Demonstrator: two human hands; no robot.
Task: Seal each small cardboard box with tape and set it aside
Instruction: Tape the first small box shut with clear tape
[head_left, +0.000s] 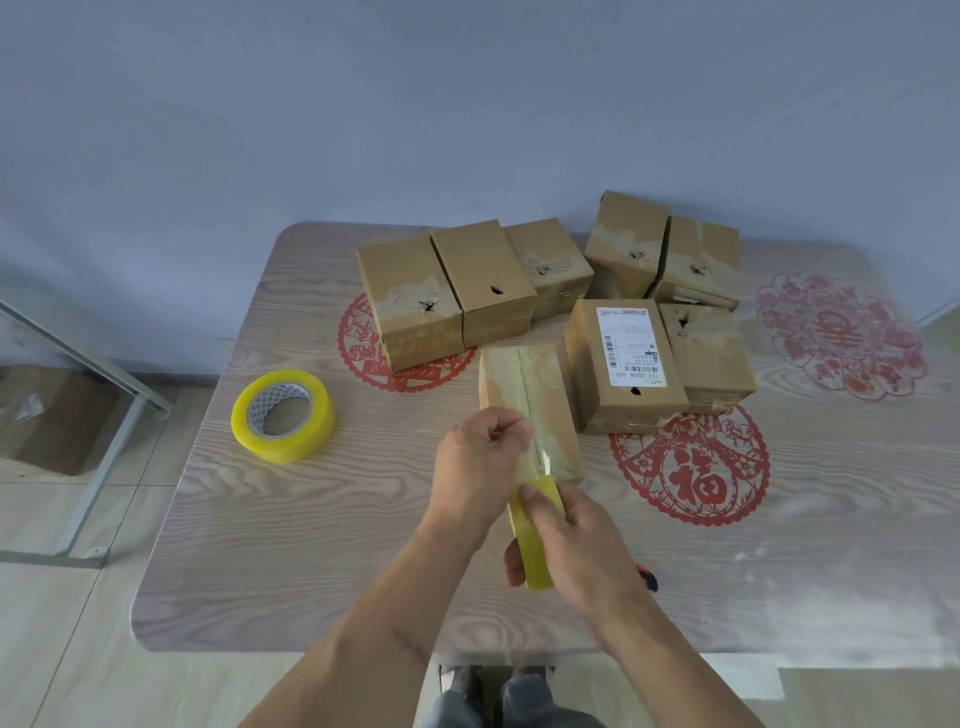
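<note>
On the wood-grain table, the box being sealed lies just ahead of both hands. Left hand pinches the tape strip at the box's near end; right hand grips a tape roll (spare roll lies left). Best keep the strip taut and centred over the seam.

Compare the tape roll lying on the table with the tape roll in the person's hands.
The tape roll on the table lies flat and untouched, its hole facing up; the tape roll in the right hand is held on edge. The table roll has no strip drawn out; the held roll has a strip running to the box, pinched by the left hand. The table roll shows whole; the held one is partly covered by fingers. Both are yellowish.
</note>
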